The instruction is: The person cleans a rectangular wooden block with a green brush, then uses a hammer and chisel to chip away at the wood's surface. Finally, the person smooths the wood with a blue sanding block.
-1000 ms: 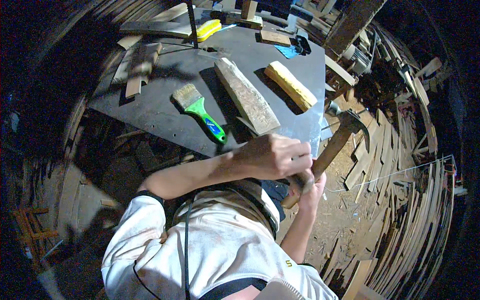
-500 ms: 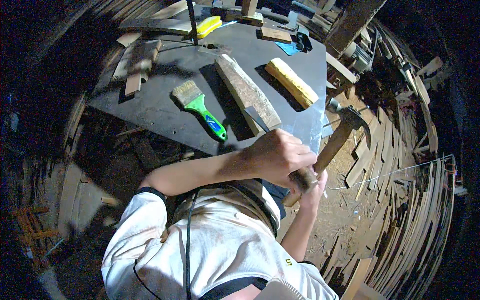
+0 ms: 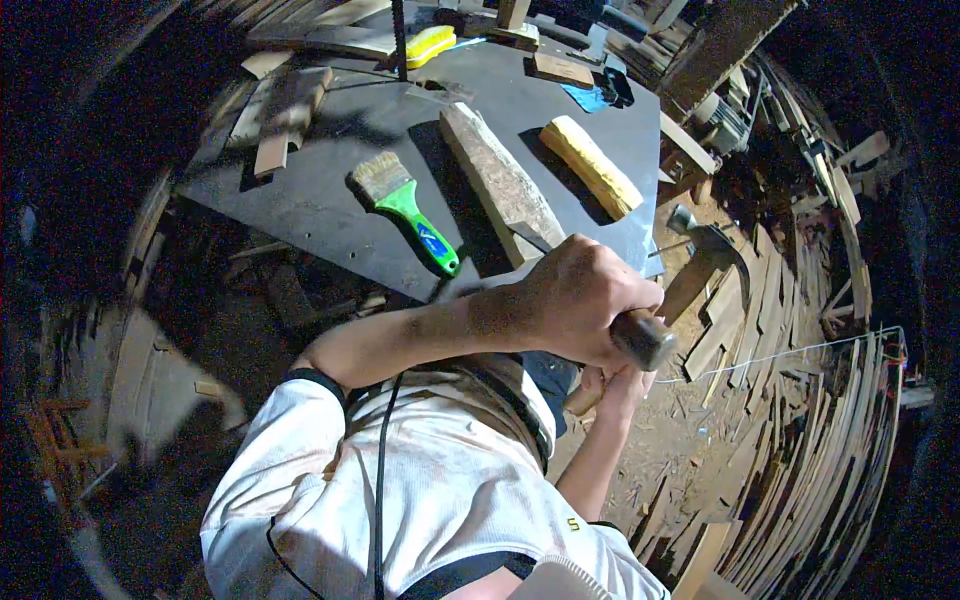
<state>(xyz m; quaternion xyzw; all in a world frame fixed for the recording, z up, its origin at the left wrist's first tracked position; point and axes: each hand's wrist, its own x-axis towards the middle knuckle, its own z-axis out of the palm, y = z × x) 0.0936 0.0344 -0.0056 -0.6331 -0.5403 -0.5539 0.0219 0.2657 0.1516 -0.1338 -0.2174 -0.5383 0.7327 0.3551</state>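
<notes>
My left hand [image 3: 585, 295] is closed round the round wooden handle of a chisel [image 3: 643, 339]; its metal blade points up toward the near end of a long, rough pale timber [image 3: 492, 165] on the dark board tabletop [image 3: 320, 225]. Whether the blade touches it I cannot tell. Just behind and partly under it, my right hand [image 3: 620, 385] grips a claw hammer [image 3: 700, 270] by its wooden handle, head up beyond the table's right edge. A green-handled paintbrush [image 3: 420, 225] lies left of the timber, and a shorter yellowish wood piece [image 3: 590, 165] lies right of it.
Boards [image 3: 280, 120], a yellow brush-like item [image 3: 430, 45], a small block [image 3: 562, 68] and a blue-and-black object [image 3: 595, 92] lie farther back on the table. A beam [image 3: 730, 50] and motor [image 3: 720, 120] stand at right. Loose planks [image 3: 820, 470] and a thin white wire line the floor.
My left hand with the chisel has moved up and right, now covering more of the hammer's handle. The hammer has shifted slightly right.
</notes>
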